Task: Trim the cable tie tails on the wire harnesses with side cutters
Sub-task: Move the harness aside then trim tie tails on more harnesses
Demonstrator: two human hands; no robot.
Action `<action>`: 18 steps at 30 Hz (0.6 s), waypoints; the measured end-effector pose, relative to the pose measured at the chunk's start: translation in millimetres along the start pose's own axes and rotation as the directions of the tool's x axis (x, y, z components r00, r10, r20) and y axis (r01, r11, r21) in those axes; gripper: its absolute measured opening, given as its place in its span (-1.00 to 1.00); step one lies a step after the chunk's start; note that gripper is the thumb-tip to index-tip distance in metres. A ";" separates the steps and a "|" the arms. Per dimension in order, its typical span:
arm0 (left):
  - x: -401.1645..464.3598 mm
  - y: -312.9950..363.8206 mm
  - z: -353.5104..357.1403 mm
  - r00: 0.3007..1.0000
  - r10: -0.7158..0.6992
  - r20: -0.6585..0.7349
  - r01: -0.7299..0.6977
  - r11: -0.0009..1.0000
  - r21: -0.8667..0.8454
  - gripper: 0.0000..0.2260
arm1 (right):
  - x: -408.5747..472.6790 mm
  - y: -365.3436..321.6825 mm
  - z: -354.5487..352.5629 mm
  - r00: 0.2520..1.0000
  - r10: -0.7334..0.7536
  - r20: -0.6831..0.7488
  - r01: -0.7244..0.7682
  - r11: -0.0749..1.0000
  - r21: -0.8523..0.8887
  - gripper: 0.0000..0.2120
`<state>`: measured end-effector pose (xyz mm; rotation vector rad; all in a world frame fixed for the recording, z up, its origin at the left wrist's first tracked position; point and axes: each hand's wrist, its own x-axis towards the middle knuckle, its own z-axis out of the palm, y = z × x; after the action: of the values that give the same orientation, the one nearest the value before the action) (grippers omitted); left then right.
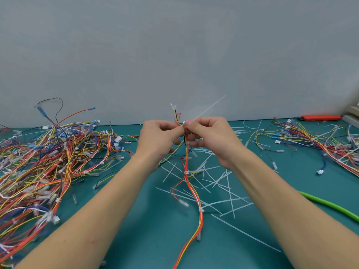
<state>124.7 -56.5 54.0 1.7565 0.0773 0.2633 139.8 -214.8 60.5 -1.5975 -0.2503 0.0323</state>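
Observation:
I hold one wire harness of red, yellow, white and black wires upright over the teal table. My left hand pinches the bundle near its top. My right hand pinches a white cable tie at the same spot, and its long tail sticks up to the right. Several more ties sit lower along the harness. Orange-handled side cutters lie at the far right by the wall, away from both hands.
A big pile of harnesses covers the left of the table, a smaller pile the right. Cut white tie tails lie scattered under my hands. A green cable runs at the right. A grey wall stands behind the table.

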 end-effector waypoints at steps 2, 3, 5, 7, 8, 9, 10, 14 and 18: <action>-0.3 0.7 0.5 1.000 -0.006 -0.020 0.006 1.000 0.013 -0.91 | 0.1 0.0 0.6 0.999 -0.049 0.004 0.049 0.997 -0.058 -0.82; -0.3 1.2 0.7 1.000 -0.005 -0.028 0.005 1.000 0.016 -0.91 | 0.2 -0.1 0.6 0.998 -0.068 0.009 0.068 0.994 -0.085 -0.82; -0.5 1.5 0.8 0.999 -0.003 -0.034 0.003 1.000 0.018 -0.91 | 0.5 -0.4 -0.8 0.996 -0.088 0.019 0.090 0.987 -0.130 -0.83; -1.0 0.9 0.9 1.000 -0.005 -0.024 0.006 1.000 0.018 -0.91 | 0.6 -0.1 -2.4 0.996 -0.088 0.024 0.091 0.985 -0.149 -0.83; -1.2 0.7 1.1 1.000 -0.008 -0.019 0.008 1.000 0.016 -0.90 | 0.8 0.4 -2.8 0.996 -0.086 0.024 0.089 0.985 -0.146 -0.83; -1.1 0.5 1.1 1.000 -0.010 -0.018 0.010 1.000 0.009 -0.89 | 1.1 0.7 -2.9 0.996 -0.082 0.023 0.084 0.988 -0.130 -0.83; -0.7 0.4 1.0 1.000 -0.014 -0.019 0.014 1.000 0.000 -0.88 | 1.4 0.9 -3.0 0.997 -0.071 0.023 0.073 0.992 -0.099 -0.84; 0.9 -0.2 -0.6 0.998 -0.061 0.025 0.063 0.995 -0.072 -0.87 | 2.8 -0.7 -8.7 0.999 0.001 0.044 0.001 0.999 -0.041 -0.93; 2.2 -3.3 -3.6 0.988 -0.129 0.085 0.143 0.974 -0.177 -0.90 | 2.7 -1.5 -20.3 0.992 0.080 0.092 -0.039 0.921 -0.387 -0.82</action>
<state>126.3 -52.0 51.7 1.5684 0.1165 0.1024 145.8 -234.3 63.3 -1.9992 -0.3044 0.1226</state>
